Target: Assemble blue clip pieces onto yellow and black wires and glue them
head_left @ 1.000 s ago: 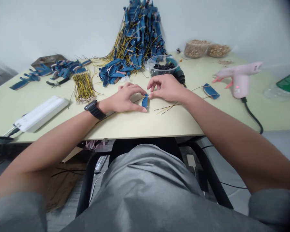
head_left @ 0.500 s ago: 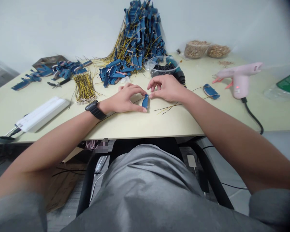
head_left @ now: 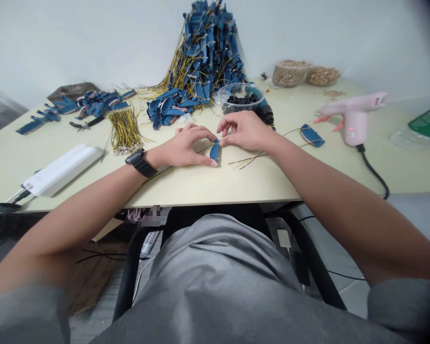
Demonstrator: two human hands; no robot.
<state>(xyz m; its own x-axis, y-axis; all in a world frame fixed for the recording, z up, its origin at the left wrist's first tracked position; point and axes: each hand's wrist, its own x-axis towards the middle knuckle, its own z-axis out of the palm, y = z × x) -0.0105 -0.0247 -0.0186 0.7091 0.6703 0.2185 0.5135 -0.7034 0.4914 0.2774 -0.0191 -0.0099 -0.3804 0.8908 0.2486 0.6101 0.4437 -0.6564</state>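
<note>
The left hand (head_left: 182,149) and the right hand (head_left: 245,131), both curved and gripping lightly, pinch one small curved blue strip (head_left: 214,153) between their fingertips, on the pale cream table (head_left: 200,186). To the right lie one wired blue strip (head_left: 312,135) and one pink glue gun (head_left: 354,119); one clear bowl of black beads (head_left: 241,99) stands farther back. Both hands and the strip match the earlier frame.

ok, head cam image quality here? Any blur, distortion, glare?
Head view: wide-angle bowing curves the table edge; the top-right corner falls dark; light is soft, with no hard glare; the left hand, right hand and blue strip read fairly sharp; a pixelated patch sits below the table edge.
</note>
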